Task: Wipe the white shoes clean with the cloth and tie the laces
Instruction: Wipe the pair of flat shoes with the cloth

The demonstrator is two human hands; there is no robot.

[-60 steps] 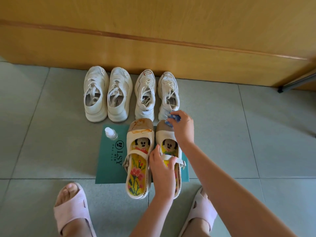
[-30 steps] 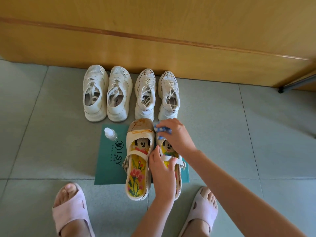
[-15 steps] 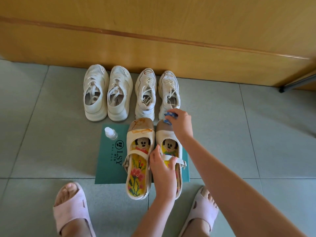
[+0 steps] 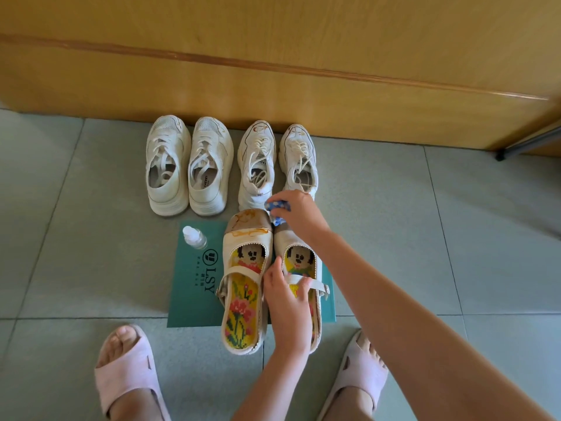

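Two cream strap shoes with cartoon insoles stand on a green board. The left shoe has orange stains on its toe. My left hand grips the right shoe at its strap and inner edge. My right hand holds a small blue-and-white cloth bunched in its fingers, pressed at that shoe's toe. Two pairs of white laced sneakers stand behind by the wall: one pair at the left, one at the right, their laces loose.
A small clear bottle with a white cap stands on the green board's far left corner. A wooden wall panel runs behind the sneakers. My feet in pink slippers rest on the grey tiled floor.
My right hand with the cloth has moved back and forth over the right strap shoe's toe and now sits at its tip. My left hand has kept its hold.
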